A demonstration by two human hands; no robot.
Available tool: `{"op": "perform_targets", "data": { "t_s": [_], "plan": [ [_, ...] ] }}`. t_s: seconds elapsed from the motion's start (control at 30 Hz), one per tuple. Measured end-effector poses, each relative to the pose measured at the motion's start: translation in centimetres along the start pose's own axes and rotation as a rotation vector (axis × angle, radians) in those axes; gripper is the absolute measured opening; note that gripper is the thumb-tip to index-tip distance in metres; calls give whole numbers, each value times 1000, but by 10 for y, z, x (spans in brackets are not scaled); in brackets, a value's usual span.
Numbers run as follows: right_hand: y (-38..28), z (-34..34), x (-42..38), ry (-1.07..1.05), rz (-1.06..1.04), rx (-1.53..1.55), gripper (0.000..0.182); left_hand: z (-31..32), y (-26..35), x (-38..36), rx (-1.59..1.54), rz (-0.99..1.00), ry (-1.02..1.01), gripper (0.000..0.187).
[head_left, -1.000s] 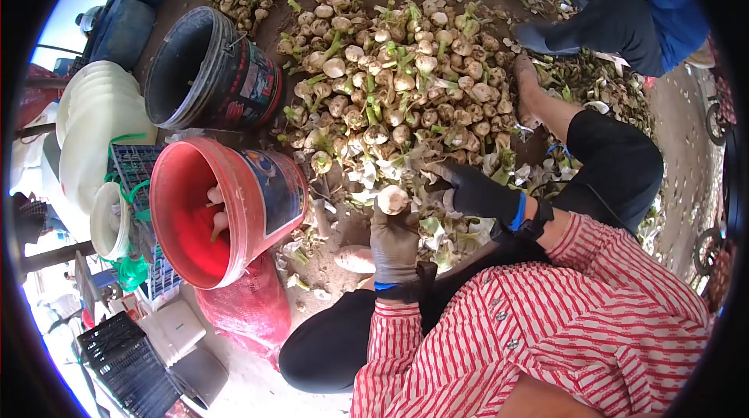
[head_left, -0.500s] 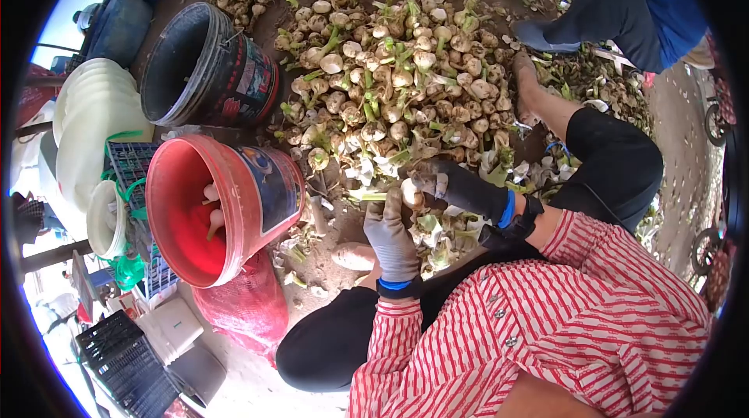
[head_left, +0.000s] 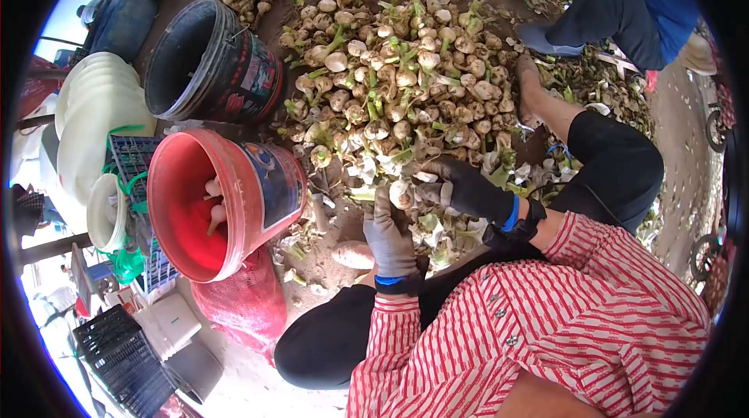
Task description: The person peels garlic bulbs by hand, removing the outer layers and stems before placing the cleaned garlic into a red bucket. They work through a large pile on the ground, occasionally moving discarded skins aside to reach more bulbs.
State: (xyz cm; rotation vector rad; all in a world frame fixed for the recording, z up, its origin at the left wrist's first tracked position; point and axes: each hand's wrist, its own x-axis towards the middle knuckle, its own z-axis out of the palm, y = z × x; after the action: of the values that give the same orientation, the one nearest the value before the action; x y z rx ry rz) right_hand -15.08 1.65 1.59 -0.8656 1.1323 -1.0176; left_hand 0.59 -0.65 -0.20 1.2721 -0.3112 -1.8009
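My left hand (head_left: 388, 240), in a pale grey glove, is closed on a garlic bulb (head_left: 401, 194) and holds it up in front of the heap. Its green stem (head_left: 363, 193) points left. My right hand (head_left: 470, 190), in a dark glove, is closed with bent fingers against the bulb's right side. A pale bit shows at its fingertips, too small to name. Just beyond both hands lies a large heap of garlic bulbs (head_left: 406, 82) with cut green stems. Loose peelings (head_left: 445, 234) lie under my hands.
To the left lies a tipped red bucket (head_left: 168, 184) with a few bulbs inside. Behind it is a black bucket (head_left: 175, 98). A red mesh sack (head_left: 250, 309) and a black crate (head_left: 121, 359) are nearer. Another person's leg (head_left: 605, 16) is at upper right.
The bulb has shifted slightly left and turned between my hands, showing a paler face. My right fingers have moved a little on it. The view has tilted slightly.
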Motion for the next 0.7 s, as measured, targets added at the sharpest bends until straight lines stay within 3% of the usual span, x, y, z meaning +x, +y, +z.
{"op": "perform_targets", "data": {
  "t_s": [0.03,0.1,0.13,0.17,0.23,0.27,0.37,0.43,0.53,0.63,0.7],
  "plan": [
    [4,1,1,2,0,-2,33,-4,-3,2,15,-1,10,26],
    [17,4,5,280,-551,-659,28,-10,-12,4,63,-20,-51,27],
    [21,2,8,299,-614,-748,23,-11,-17,7,69,-34,-11,30],
    [16,4,6,296,-614,-747,23,-6,-18,8,68,-34,-10,30],
    [4,15,-4,18,-443,-306,17,0,-17,8,7,18,126,20],
    [7,15,-12,-89,-407,-416,11,-7,-17,12,5,22,131,20],
    [8,19,-15,-121,-355,-322,14,-18,-14,22,-191,-153,51,21],
    [-2,10,-6,10,-319,-345,24,2,-5,9,-155,-199,158,23],
    [14,-4,7,110,-493,-720,29,0,-15,7,-89,-131,71,24],
    [8,1,3,171,-481,-893,29,2,-21,10,-75,-97,104,24],
    [11,6,-3,88,-476,-818,26,-2,-25,16,-104,-84,164,21]
  ]
}}
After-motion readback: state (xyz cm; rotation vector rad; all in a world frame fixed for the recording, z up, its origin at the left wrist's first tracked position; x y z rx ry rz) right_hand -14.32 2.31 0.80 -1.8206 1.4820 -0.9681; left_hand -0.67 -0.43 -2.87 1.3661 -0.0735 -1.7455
